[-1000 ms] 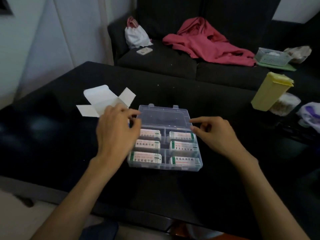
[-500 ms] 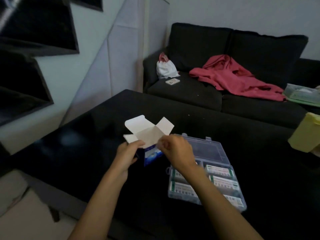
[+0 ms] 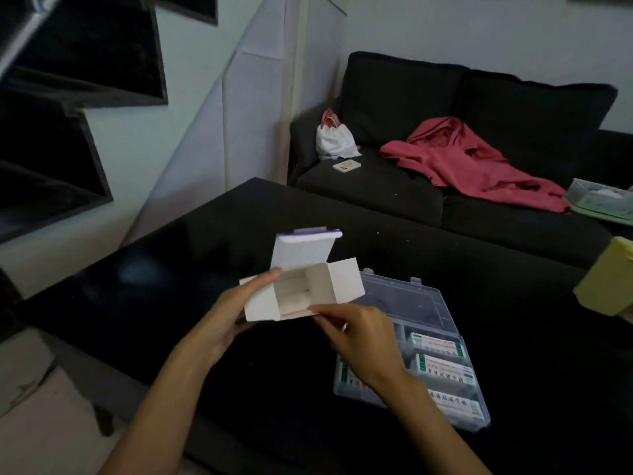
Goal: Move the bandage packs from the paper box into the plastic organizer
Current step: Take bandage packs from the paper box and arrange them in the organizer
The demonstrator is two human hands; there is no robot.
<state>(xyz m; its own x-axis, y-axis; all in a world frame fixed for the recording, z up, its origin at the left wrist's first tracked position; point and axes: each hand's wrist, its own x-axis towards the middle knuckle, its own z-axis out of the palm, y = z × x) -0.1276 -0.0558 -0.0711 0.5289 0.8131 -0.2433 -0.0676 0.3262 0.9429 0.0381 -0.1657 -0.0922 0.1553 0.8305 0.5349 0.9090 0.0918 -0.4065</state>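
Observation:
I hold the white paper box up over the black table, its flaps spread and its open end toward me. The inside looks pale, and I cannot make out any pack in it. My left hand grips the box from the left side and below. My right hand pinches the lower front flap edge. The clear plastic organizer lies on the table to the right with its lid open. Several white and green bandage packs lie in its compartments, partly hidden behind my right wrist.
A yellow container stands at the right edge of the black table. Behind the table is a dark sofa with a red garment, a white pouch and a clear tray. Dark stair steps are at the left.
Both hands left the organizer and took up the paper box, lifting it toward me with its open end now facing me. My view swung left and up.

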